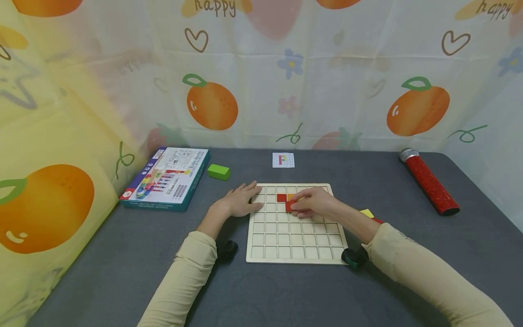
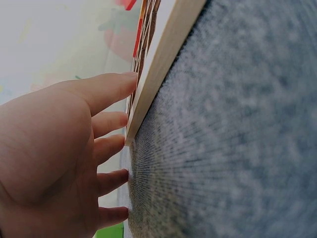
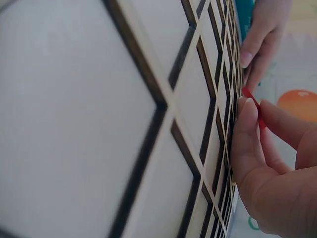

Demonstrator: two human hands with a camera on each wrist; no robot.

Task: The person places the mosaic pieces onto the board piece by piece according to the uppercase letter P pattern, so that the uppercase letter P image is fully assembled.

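From the head view, the right hand (image 1: 316,203) pinches a red tile (image 1: 291,205) just above the wooden grid board (image 1: 295,254), in its far rows, beside a red tile already seated (image 1: 281,197) and an orange one (image 1: 291,196) next to it. The left hand (image 1: 239,202) lies flat with straight fingers on the board's far left corner, steadying it. To seat the tile well, I judge it should come down level and square to its cell, while the left hand keeps the board from sliding. The right hand hides the cell under the tile, and most of the orange tile. A yellow piece (image 1: 367,212) and a sliver of red show behind the right wrist, mostly covered.

In the left wrist view, the left hand's fingers (image 2: 111,89) lie straight, the top one against the board's edge (image 2: 163,64) on the grey table (image 2: 233,148). Whether the palm presses down cannot be told.

In the right wrist view, thumb and fingers (image 3: 247,124) clamp the thin red tile (image 3: 251,99) at the grid face (image 3: 148,99); the close, slanted angle blurs which cell it meets.
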